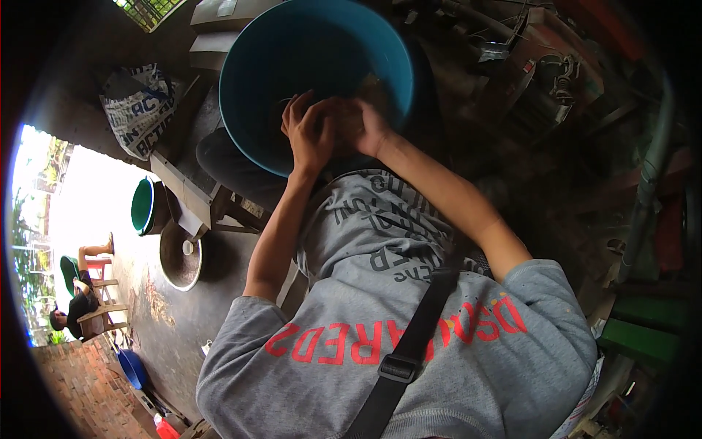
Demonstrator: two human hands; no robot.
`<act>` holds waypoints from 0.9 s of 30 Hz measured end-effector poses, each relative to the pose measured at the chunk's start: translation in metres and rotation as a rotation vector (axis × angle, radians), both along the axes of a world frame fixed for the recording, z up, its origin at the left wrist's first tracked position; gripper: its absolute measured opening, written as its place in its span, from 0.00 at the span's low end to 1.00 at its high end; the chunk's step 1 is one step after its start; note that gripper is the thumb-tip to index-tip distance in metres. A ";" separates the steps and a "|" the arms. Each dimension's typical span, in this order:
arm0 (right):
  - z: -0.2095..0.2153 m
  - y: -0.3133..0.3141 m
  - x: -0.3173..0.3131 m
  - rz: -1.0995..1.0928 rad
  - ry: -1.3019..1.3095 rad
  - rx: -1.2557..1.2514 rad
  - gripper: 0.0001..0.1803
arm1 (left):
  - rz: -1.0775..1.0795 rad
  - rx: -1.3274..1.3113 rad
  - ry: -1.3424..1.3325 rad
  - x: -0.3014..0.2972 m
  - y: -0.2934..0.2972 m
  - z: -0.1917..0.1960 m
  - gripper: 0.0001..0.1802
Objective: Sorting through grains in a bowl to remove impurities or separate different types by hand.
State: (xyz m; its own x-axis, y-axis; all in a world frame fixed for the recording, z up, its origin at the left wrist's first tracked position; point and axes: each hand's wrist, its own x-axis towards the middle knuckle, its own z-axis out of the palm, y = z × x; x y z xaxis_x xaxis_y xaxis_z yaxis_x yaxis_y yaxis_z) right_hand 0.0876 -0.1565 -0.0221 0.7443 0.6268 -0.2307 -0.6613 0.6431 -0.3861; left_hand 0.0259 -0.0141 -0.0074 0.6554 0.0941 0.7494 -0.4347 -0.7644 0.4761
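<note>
A large blue plastic basin (397, 53) sits at my lap, its inside mostly in shadow. Both hands are at its near side, close together. My left hand (307, 130) has its fingers bent and curled inward. Against it, my right hand (365, 129) is turned in, its fingers largely hidden. Whatever lies between the two palms is too dark to make out. Just beyond the right hand, a pale brown lump (373, 91) shows dimly near the basin's right wall.
To the left are a printed woven sack (137, 110), a green bucket (142, 206) and a round metal pan (172, 274) on the floor. A person (80, 304) sits farther left near a blue basin (131, 368). Dark machinery (545, 88) stands at the right.
</note>
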 end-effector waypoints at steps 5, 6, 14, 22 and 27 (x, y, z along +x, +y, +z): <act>0.000 0.000 0.000 0.029 -0.015 -0.013 0.19 | 0.039 -0.001 -0.026 0.000 0.003 -0.002 0.15; 0.000 0.000 0.000 0.029 -0.030 -0.009 0.20 | 0.036 -0.002 -0.026 0.001 0.003 -0.001 0.15; 0.007 -0.005 -0.006 0.036 -0.047 0.016 0.25 | -0.002 0.158 0.018 -0.004 0.001 -0.002 0.16; 0.008 -0.002 -0.007 -0.002 -0.096 0.015 0.27 | -0.014 0.203 0.084 -0.003 -0.002 -0.002 0.18; 0.016 -0.004 -0.011 -0.025 -0.045 -0.047 0.29 | -0.027 0.220 0.086 -0.002 -0.001 -0.003 0.19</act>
State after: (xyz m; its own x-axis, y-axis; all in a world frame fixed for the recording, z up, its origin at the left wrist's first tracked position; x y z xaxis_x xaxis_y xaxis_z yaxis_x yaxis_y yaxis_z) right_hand 0.0762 -0.1602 -0.0065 0.7696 0.5973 -0.2257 -0.6268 0.6395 -0.4451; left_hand 0.0235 -0.0154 -0.0103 0.7175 -0.0839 0.6915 -0.4216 -0.8425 0.3352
